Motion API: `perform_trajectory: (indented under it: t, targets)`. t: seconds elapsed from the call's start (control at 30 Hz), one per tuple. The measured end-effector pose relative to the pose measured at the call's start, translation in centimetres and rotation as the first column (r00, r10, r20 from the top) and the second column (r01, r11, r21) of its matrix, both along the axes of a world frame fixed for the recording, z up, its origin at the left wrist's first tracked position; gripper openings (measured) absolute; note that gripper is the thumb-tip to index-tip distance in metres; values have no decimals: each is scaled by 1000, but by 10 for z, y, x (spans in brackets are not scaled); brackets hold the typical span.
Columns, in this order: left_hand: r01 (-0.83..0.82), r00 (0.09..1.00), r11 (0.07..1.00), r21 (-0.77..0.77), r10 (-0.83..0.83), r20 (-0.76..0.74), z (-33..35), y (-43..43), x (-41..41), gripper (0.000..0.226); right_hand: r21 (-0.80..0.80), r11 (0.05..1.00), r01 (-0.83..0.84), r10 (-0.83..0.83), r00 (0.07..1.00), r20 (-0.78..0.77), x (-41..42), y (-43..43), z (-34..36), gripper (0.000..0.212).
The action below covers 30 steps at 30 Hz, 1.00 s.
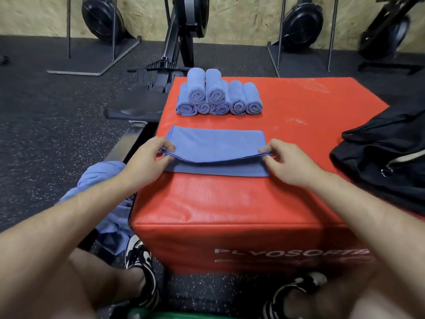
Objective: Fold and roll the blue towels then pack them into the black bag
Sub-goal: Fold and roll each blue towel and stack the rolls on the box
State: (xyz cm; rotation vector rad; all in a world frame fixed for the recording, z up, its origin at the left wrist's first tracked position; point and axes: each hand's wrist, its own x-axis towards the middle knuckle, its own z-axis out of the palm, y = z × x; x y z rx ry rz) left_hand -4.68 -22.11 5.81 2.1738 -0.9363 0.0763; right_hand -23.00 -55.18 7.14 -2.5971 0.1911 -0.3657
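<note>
Head view. Black-and-white sneakers (138, 252) were nearest, at the foot of the red padded vinyl counter (230, 203).

The flat blue microfibre towel (216, 143) lay across the counter's middle, its left end close to the counter's left edge. One doubled edge was lifted over the lower layer and sagged in the middle.

Likely risks:
- The sag could set the fold crooked, giving a lopsided roll.
- A layer could slip from either pinch, since the cloth looked thin and slick.
- A tug leftward could drag that end off the counter.
- The stack of about seven rolled blue towels (218, 95) sat just beyond and could topple if bumped.

Left hand (147, 162): fingers (166, 148) were pressed to the thumb, pinching the towel's lifted left corner. Right hand (287, 162): fingers (268, 149) pinched the right corner the same way, with the rest loosely curled.

The soft black fabric bag (386, 157) slumped on the counter's right side, well apart from the towel. A loose heap of blue towels (103, 180) waited down left, beside the counter.
</note>
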Motion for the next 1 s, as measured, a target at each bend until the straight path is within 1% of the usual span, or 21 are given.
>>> perform_trajectory:
  t: [0.13, 0.23, 0.3, 0.33, 0.37, 0.43, 0.47, 0.53, 0.6, 0.63, 0.77, 0.87, 1.0]
  targets:
    - [1, 999, 998, 69, -4, 33, -8, 11, -6, 25, -8, 999, -48, 47, 998, -34, -13, 8, -12, 16]
    - [43, 999, 983, 179, -46, 10, -14, 21, -4, 23, -108, 985, -131, 121, 988, -96, -20, 9, -19, 13]
    - [84, 996, 967, 240, -90, 14, -14, 26, -3, 18, -167, 972, -163, 140, 980, -141, -23, 8, -19, 13]
    - [82, 995, 963, 256, -94, 38, -14, 27, -3, 19, -200, 968, -154, 124, 980, -154, -24, 8, -17, 16]
    - [64, 994, 962, 267, -86, 72, -15, 27, -3, 26, -241, 962, -130, 94, 984, -154, -24, 9, -16, 22]
    - [-17, 989, 956, 294, -26, 142, -16, 23, -3, 40, -327, 944, -49, 7, 991, -130, -22, 14, -12, 35]
    - [-71, 985, 950, 303, 19, 172, -15, 19, -4, 43, -365, 931, -9, -34, 993, -111, -19, 18, -11, 39]
    - [-152, 974, 941, 302, 91, 207, -12, 7, -6, 45, -409, 911, 48, -84, 994, -70, -7, 28, -8, 34]
    - [-150, 972, 946, 289, 88, 216, -8, -12, -7, 43, -410, 908, 84, -115, 992, -53, 11, 41, -5, 30]
    - [-127, 976, 951, 281, 69, 208, -7, -22, -7, 42, -392, 915, 95, -129, 990, -62, 22, 49, -4, 32]
    - [-56, 990, 952, 300, 13, 142, -7, -72, -4, 38, -334, 939, 85, -143, 978, -154, 67, 77, -8, 51]
    - [7, 996, 939, 344, -38, 84, -12, -103, 1, 45, -322, 945, 62, -133, 971, -200, 95, 89, -18, 56]
    - [57, 998, 914, 401, -68, 13, -19, -121, 10, 51, -259, 964, 64, -127, 964, -234, 115, 95, -31, 57]
